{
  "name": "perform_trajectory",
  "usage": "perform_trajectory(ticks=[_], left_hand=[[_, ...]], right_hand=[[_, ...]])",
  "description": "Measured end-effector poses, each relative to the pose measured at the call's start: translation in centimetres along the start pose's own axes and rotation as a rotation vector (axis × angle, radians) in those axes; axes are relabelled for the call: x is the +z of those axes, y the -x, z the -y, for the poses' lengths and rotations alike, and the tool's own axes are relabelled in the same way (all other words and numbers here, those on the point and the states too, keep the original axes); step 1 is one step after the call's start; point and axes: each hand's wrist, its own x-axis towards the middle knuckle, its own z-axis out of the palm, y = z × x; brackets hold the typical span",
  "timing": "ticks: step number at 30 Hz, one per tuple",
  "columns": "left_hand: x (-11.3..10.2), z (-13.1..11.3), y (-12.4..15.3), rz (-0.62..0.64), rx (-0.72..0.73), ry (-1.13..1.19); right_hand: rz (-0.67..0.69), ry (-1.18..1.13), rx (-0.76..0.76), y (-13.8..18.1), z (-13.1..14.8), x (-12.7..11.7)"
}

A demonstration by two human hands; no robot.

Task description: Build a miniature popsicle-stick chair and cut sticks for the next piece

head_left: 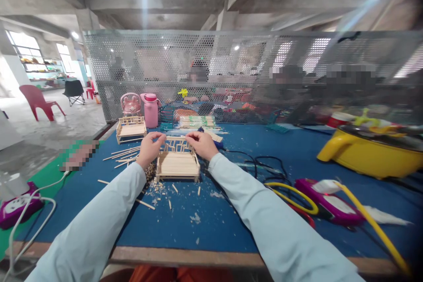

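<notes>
A small bench built of wooden sticks (177, 163) stands on the blue table mat (211, 220) in front of me. My left hand (150, 147) pinches the left end of its lattice backrest. My right hand (201, 144) is closed on the right end of the same backrest. Both arms reach forward in pale blue sleeves. Wood chips and short stick offcuts (158, 187) lie scattered just in front of the bench.
A second stick bench (131, 128) stands at the back left, loose sticks (123, 155) beside it. A pink flask (151, 109) and stick bundle (197, 121) sit before a mesh screen (231, 75). A yellow pot (370, 152), cables (261, 163) and a purple tool (330, 202) lie right; a power strip (16, 207) left.
</notes>
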Motion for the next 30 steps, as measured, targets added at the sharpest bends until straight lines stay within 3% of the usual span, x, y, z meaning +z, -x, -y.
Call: perform_trajectory(ticks=[9,30], left_hand=[[-0.01,0.04,-0.03,0.0,0.001,-0.004],[0.15,0.16,0.0,0.043,-0.079,0.014]], right_hand=[[-0.024,-0.105,0.069,-0.36,-0.9,-0.06],[0.02,-0.128,0.045,-0.03,-0.74,0.17]])
